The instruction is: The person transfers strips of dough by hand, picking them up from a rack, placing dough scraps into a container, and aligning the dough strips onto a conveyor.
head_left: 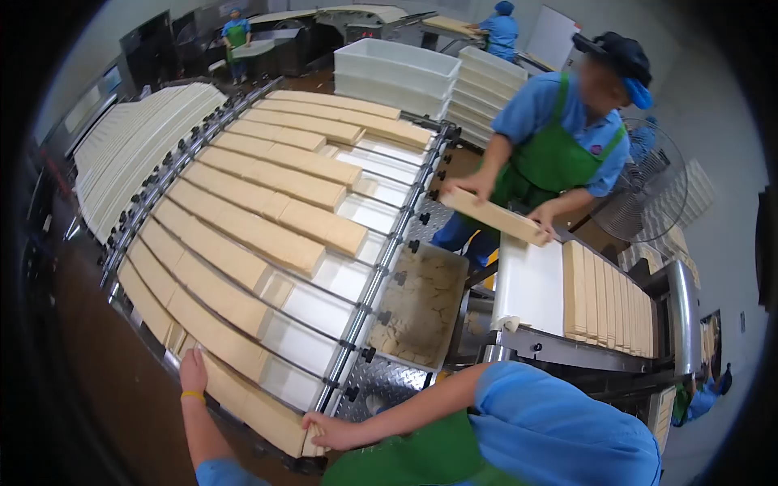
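A long beige strip that looks like layered dough (251, 401) lies in the nearest lane of the slatted table. My left hand (193, 373) is at its left end, with a yellow band on the wrist and the fingers pressed against the strip. Around its right end, my right hand (328, 432) is closed, where several thin layers show at the edge. Similar strips (219, 312) fill the neighbouring lanes, parted by thin dark rods. Part of my left fingers is hidden behind the strip.
Across from me a co-worker (559, 146) holds another beige strip (494, 215) over a white conveyor belt (531, 283) bearing a row of strips (608, 300). A bin of scraps (421, 304) stands between table and conveyor. White crates (395, 73) and a fan (644, 182) are behind.
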Tool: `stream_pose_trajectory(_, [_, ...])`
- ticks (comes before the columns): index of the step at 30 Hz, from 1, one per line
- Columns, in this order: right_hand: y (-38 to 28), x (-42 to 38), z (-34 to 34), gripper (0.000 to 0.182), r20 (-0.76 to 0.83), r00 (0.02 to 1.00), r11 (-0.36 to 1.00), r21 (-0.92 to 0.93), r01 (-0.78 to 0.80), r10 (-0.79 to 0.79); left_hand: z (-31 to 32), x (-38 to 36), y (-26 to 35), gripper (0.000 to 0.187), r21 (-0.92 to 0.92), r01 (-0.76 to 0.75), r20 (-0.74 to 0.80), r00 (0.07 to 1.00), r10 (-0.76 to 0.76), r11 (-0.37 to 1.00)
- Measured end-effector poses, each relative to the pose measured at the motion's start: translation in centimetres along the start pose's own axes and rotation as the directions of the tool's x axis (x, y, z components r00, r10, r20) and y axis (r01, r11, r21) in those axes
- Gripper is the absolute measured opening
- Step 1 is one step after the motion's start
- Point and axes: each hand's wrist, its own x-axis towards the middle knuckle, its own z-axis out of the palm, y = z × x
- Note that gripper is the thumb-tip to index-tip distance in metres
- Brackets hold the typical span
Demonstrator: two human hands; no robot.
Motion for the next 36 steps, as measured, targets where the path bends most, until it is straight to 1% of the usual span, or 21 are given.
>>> stream_pose_trajectory(1, [0.9, 0.7, 0.7, 0.029, 0.035, 0.999, 1.0, -0.01, -0.003, 0.003, -0.5, 0.5, 0.1, 0.032, -0.027, 0.01, -0.002, 1.0, -0.01, 1.0])
stream_pose_trajectory(2, [1.5, 1.3, 0.9, 0.027, 0.074, 0.997, 1.0, -0.021, -0.006, 0.007, -0.4, 1.1, -0.9, 0.031, 0.027, 0.005, 0.041, 0.999, -0.006, 1.0])
stream_pose_trajectory(5, [0.0, 1.8, 0.2, 0.016, 0.121, 0.988, 0.995, -0.01, -0.099, 0.099, -1.4, 0.0, 0.3, 0.035, -0.099, -0.022, -0.024, 1.0, 0.019, 0.995])
stream_pose_trajectory(6, [-0.4, 2.0, 0.1, 0.016, 0.124, 0.986, 0.994, 0.003, -0.109, 0.107, -1.8, 0.0, 0.5, 0.042, -0.142, 0.071, 0.044, 0.997, -0.065, 0.987])
stream_pose_trajectory(8, [0.0, 3.2, 0.2, 0.021, 0.15, 0.973, 0.984, 0.021, -0.179, 0.174, -1.8, 0.2, 0.2, 0.043, -0.17, 0.027, -0.073, 0.997, -0.04, 0.985])
stream_pose_trajectory(9, [0.9, 4.9, 0.5, 0.025, 0.147, 0.969, 0.972, 0.104, -0.213, 0.197, -1.7, 0.3, 0.2, 0.043, -0.183, 0.005, -0.127, 0.991, -0.029, 0.983])
stream_pose_trajectory(12, [2.5, 9.3, 1.8, 0.032, 0.158, 0.959, 0.904, 0.328, -0.274, 0.233, -0.4, 1.4, -1.1, 0.044, -0.04, 0.045, -0.243, 0.969, -0.054, 0.998])
stream_pose_trajectory(14, [1.1, 10.8, 1.8, 0.035, 0.181, 0.961, 0.851, 0.449, -0.272, 0.211, -1.1, 0.9, 1.5, 0.038, -0.076, 0.034, -0.282, 0.958, -0.054, 0.996])
stream_pose_trajectory(15, [0.8, 10.6, 1.2, 0.033, 0.2, 0.956, 0.87, 0.405, -0.281, 0.216, -1.1, 0.9, 2.8, 0.036, -0.097, 0.025, -0.301, 0.952, -0.053, 0.995])
stream_pose_trajectory(17, [0.3, 9.6, -0.1, 0.031, 0.224, 0.947, 0.898, 0.327, -0.295, 0.229, 0.2, 0.5, 2.7, 0.027, -0.204, -0.09, -0.306, 0.952, 0.024, 0.975])
stream_pose_trajectory(18, [-0.5, 7.9, -1.7, 0.025, 0.234, 0.955, 0.936, 0.258, -0.239, 0.179, 1.2, 0.7, 3.2, 0.023, -0.264, -0.152, -0.317, 0.946, 0.063, 0.952])
stream_pose_trajectory(21, [-0.9, 2.9, -7.1, 0.02, 0.257, 0.957, 0.946, 0.254, -0.204, 0.137, 1.0, -1.2, 8.6, 0.014, -0.565, -0.174, -0.168, 0.981, 0.094, 0.807])
stream_pose_trajectory(22, [-0.8, 0.8, -9.5, 0.017, 0.272, 0.954, 0.936, 0.286, -0.206, 0.127, 0.5, -2.2, 11.3, 0.012, -0.48, -0.259, -0.201, 0.962, 0.183, 0.838])
stream_pose_trajectory(25, [0.6, -6.4, -16.5, 0.017, 0.258, 0.952, 0.855, 0.444, -0.268, 0.164, 1.0, -3.9, 17.3, 0.01, -0.53, -0.385, -0.158, 0.92, 0.358, 0.755])
stream_pose_trajectory(27, [3.5, -10.8, -20.2, 0.021, -0.011, 0.967, 0.853, 0.474, -0.218, 0.253, 1.7, -4.6, 21.5, 0.009, -0.55, -0.39, -0.112, 0.911, 0.397, 0.739])
stream_pose_trajectory(29, [5.0, -15.8, -22.5, 0.032, -0.244, 0.934, 0.756, 0.654, -0.039, 0.26, 2.6, -5.0, 25.5, 0.008, -0.559, -0.431, -0.094, 0.882, 0.462, 0.709])
stream_pose_trajectory(30, [6.0, -18.1, -23.3, 0.035, -0.358, 0.895, 0.752, 0.657, 0.04, 0.265, 3.3, -5.1, 27.7, 0.008, -0.559, -0.467, -0.098, 0.858, 0.505, 0.685])
stream_pose_trajectory(31, [7.0, -20.2, -23.8, 0.039, -0.462, 0.843, 0.746, 0.656, 0.116, 0.275, 4.0, -5.3, 29.8, 0.008, -0.559, -0.499, -0.098, 0.833, 0.545, 0.662])
stream_pose_trajectory(34, [11.6, -26.6, -26.1, 0.032, -0.723, 0.617, 0.818, 0.533, 0.215, 0.309, 6.9, -5.8, 36.6, 0.006, -0.589, -0.528, -0.038, 0.775, 0.631, 0.612])
stream_pose_trajectory(35, [13.9, -28.7, -27.1, 0.029, -0.788, 0.529, 0.82, 0.506, 0.266, 0.315, 7.5, -6.2, 39.5, 0.006, -0.61, -0.541, -0.035, 0.748, 0.662, 0.579])
stream_pose_trajectory(36, [14.8, -31.0, -28.0, 0.029, -0.835, 0.402, 0.781, 0.518, 0.348, 0.375, 8.0, -6.6, 42.4, 0.006, -0.618, -0.503, 0.059, 0.737, 0.673, 0.605])
